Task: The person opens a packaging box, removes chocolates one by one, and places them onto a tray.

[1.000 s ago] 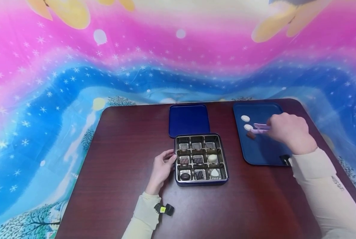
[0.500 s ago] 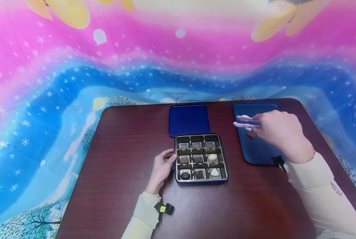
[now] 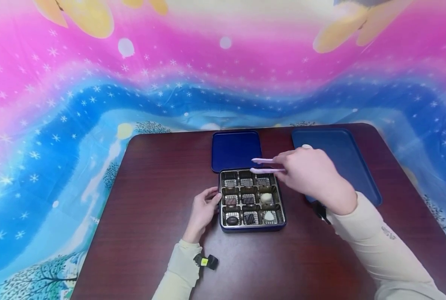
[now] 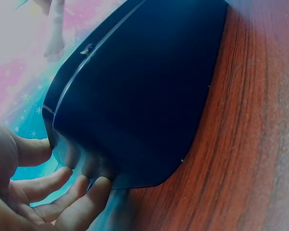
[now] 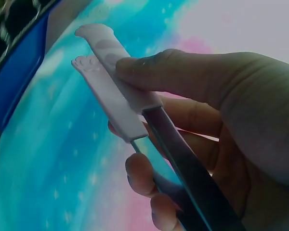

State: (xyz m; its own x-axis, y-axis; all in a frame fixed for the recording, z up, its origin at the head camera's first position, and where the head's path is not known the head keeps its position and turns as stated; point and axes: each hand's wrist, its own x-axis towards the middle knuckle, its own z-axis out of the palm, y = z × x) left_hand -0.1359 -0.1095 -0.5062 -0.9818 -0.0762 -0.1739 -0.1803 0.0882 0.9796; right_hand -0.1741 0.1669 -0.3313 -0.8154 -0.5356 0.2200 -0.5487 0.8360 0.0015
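My left hand [image 3: 200, 216] rests against the left side of an uncovered blue tin [image 3: 252, 230]. Its thumb is at the rim and its fingertips touch the side wall. The tin's gold insert has square compartments; the middle and front rows hold chocolates, among them a white ball [image 3: 266, 198], a white triangular one [image 3: 269, 216] and a dark oval one [image 3: 232, 220]. The far row shows bare patterned bottoms. My right hand [image 3: 312, 175] grips small tongs [image 5: 113, 53] with pale pink, paw-shaped tips. The tips stand apart with nothing between them, over the tin's far edge.
Behind the tin lies its flat blue lid [image 3: 235, 150]. A blue tray [image 3: 357, 183] is at the right, partly behind my right hand; one white piece [image 3: 307, 146] shows on it. The brown table [image 3: 151, 187] ends at a patterned cloth backdrop [image 3: 208, 91].
My right hand has moved left with the tongs, from the tray to the tin's far edge. It now covers the tray's brown piece and one white piece. My left hand has stayed put.
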